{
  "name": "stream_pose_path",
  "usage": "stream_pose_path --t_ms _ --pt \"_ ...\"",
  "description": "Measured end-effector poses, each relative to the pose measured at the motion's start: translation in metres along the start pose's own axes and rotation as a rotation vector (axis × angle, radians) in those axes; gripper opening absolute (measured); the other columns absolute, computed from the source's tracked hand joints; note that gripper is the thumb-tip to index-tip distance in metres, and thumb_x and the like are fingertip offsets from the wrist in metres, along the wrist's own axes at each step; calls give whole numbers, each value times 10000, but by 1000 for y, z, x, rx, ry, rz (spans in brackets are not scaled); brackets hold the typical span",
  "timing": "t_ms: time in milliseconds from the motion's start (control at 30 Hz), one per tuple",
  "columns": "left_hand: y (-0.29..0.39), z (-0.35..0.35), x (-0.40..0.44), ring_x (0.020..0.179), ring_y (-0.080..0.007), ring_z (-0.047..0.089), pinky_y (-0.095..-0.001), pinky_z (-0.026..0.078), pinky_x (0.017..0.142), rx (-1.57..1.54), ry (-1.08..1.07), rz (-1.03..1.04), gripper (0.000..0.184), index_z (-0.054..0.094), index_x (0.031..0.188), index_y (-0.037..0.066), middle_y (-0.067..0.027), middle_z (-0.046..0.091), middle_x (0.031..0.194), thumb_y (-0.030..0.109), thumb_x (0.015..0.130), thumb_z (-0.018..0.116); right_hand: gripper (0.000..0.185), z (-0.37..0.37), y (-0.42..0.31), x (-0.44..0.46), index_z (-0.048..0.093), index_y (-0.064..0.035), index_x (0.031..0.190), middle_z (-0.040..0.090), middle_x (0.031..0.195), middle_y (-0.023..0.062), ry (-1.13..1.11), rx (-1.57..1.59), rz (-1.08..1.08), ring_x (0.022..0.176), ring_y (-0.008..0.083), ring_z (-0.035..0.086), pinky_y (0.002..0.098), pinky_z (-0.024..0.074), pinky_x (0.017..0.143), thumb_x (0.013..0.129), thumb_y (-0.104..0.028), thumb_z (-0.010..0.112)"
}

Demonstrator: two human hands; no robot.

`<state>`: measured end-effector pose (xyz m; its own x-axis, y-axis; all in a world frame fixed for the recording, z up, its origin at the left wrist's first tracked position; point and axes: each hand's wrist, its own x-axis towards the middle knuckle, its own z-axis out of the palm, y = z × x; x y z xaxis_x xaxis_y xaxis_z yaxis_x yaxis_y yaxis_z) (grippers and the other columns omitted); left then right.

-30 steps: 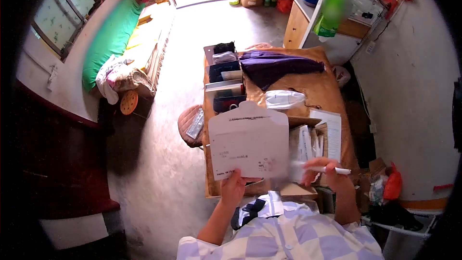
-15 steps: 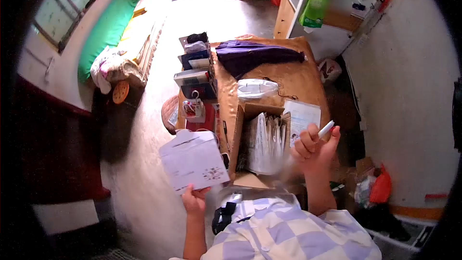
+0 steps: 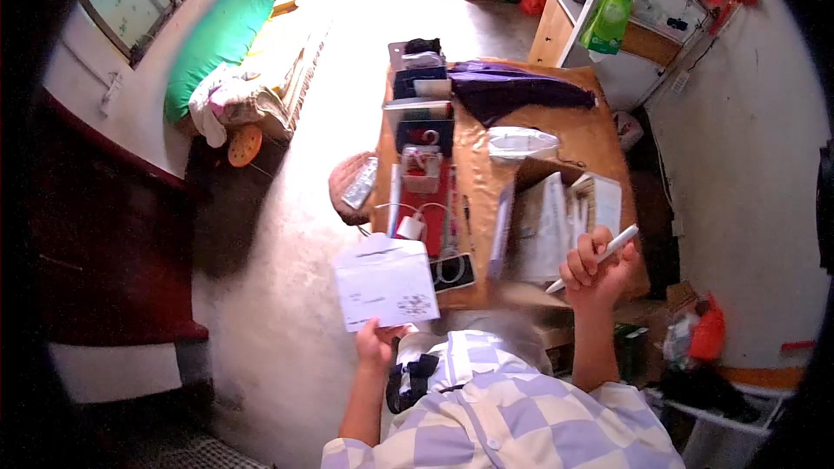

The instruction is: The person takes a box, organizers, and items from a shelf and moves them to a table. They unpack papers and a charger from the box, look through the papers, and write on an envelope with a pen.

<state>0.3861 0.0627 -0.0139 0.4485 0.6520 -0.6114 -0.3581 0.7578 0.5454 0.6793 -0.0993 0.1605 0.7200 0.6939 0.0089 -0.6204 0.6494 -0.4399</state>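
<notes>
My left hand (image 3: 375, 344) grips the lower edge of an open-flapped white envelope (image 3: 382, 282), held out in front of the table's near left corner. Small dark print shows on the envelope's face. A white pen (image 3: 618, 245) is held in my closed right hand (image 3: 598, 271), slanting up to the right. Just beyond that hand stands an open cardboard box (image 3: 537, 172), packed with upright white envelopes (image 3: 552, 208); my hand hides part of them. Left of the box, a dark phone (image 3: 455, 271) lies at the table edge with a white cable over it.
The table (image 3: 476, 200) has a row of upright holders (image 3: 419, 108) along its left side. A white charger (image 3: 411, 227), a white plastic bag (image 3: 523, 144) and purple cloth (image 3: 521, 91) lie on it. A round stool (image 3: 347, 172) stands to its left, and a bed (image 3: 261, 69) farther off.
The view has swung, shifting the room rightward. The pen now lies more lengthwise across my right hand. Between the phone and the box the gap has widened. My left hand still holds the envelope.
</notes>
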Motion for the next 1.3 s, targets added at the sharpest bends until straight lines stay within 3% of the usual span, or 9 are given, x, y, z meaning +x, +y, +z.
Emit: stream_pose_path --t_ms 267,400,533,700,900,1033,1133,1200,1300 --pt "72 -86 33 766 -243 584 -378 501 592 110 -34 -119 265 463 1046 25 -115 579 927 124 807 405 515 3 153 -23 428 -79 732 428 580 48 10 -283 103 418 154 403 298 377 408 750 -592 467" --pt "92 -111 55 800 -249 582 -372 488 593 124 -20 -189 308 442 1097 45 -114 577 958 153 814 386 542 -37 245 32 475 -109 1077 508 1039 135 -12 -1807 -251 701 306 583 358 478 588 732 -523 534" --pt "101 -92 72 867 -267 565 -403 487 659 103 7 -232 316 425 1118 40 -112 555 1018 117 813 398 573 -82 299 83 416 -166 1174 428 1186 159 24 -2290 49 763 297 594 376 480 577 682 -366 631" --pt "86 -71 94 929 -277 543 -430 477 740 139 -122 -285 327 412 1132 30 -120 547 1029 138 824 393 447 -106 276 81 479 -103 1031 430 1106 169 270 -2252 172 734 339 573 412 475 622 659 -272 660" --pt "32 -14 115 940 -286 539 -436 470 774 77 -181 -380 296 406 1123 1 -136 529 1048 75 837 394 337 -132 235 85 491 -75 1008 492 1094 118 707 -2224 -330 831 337 554 385 457 685 721 -215 599" --pt "17 12 117 844 -257 571 -394 492 732 178 -246 -449 252 424 1079 -7 -136 555 965 125 865 416 162 -110 211 78 517 -8 883 471 1124 180 407 -1867 -238 969 279 514 362 436 743 780 -130 537" --pt "39 1 127 695 -178 585 -295 487 637 501 -491 -725 219 501 935 3 -106 589 837 205 856 476 531 -93 201 75 515 5 804 539 812 117 506 -1645 -481 712 205 530 293 426 624 861 -488 325" --pt "75 22 122 555 -152 544 -234 442 546 1107 -649 -741 229 516 794 36 -64 597 728 262 801 548 686 -102 210 69 531 -4 838 506 730 58 449 -1177 -142 611 137 469 241 415 593 792 -638 273" --pt "90 38 127 781 -237 529 -341 410 742 1698 -871 182 301 540 872 82 -81 560 934 288 676 636 752 -105 244 81 530 10 999 569 797 84 477 -834 55 679 150 558 275 462 655 743 -671 338"
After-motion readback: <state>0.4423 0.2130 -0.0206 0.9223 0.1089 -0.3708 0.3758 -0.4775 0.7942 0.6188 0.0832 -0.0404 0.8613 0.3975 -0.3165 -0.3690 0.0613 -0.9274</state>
